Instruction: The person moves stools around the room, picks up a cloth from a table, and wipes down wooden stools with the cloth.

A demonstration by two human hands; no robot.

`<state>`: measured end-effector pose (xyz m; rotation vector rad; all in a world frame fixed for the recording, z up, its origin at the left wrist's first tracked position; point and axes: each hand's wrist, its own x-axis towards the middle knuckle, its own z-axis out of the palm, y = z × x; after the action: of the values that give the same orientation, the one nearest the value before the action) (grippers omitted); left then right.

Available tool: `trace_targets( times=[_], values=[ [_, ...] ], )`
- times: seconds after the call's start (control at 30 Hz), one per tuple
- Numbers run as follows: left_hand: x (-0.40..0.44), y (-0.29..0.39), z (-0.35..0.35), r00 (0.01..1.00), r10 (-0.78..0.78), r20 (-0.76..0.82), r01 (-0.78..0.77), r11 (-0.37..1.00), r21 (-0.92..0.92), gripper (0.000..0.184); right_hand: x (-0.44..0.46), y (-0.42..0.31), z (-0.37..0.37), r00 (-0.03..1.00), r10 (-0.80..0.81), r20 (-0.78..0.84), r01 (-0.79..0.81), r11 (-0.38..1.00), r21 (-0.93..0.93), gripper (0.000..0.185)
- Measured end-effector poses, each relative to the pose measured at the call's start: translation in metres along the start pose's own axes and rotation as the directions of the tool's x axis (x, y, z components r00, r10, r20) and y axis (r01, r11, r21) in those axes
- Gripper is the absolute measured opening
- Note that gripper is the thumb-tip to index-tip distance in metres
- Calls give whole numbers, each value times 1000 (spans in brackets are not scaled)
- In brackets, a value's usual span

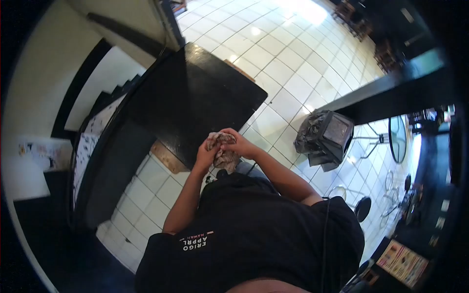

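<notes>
A crumpled, pale pinkish cloth (226, 160) with darker marks is bunched between my two hands, just in front of my torso. My left hand (205, 154) closes on its left side. From the other side, my right hand (238, 145) wraps over the top and right of the bundle. The upper part of the cloth looks rounded; whether anything lies inside its folds, I cannot tell. Just beyond both hands stands a black table (205, 93) with a worn, shiny top.
A black-lined bin (325, 139) stands to the right on the white tiled floor (273, 63). A dark curved bench (112, 161) runs along the left of the table. Farther right are a round glass table (397, 139) and a printed menu sheet (402, 262).
</notes>
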<state>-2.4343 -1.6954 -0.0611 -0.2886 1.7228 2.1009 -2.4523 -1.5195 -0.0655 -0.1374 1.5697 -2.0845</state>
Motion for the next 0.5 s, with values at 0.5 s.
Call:
trace_targets(
  times=[0.5],
  values=[
    [39,-6,112,942,-161,295,105,974,199,18,-124,-6,-97,845,89,-528,-92,996,20,32]
  ],
)
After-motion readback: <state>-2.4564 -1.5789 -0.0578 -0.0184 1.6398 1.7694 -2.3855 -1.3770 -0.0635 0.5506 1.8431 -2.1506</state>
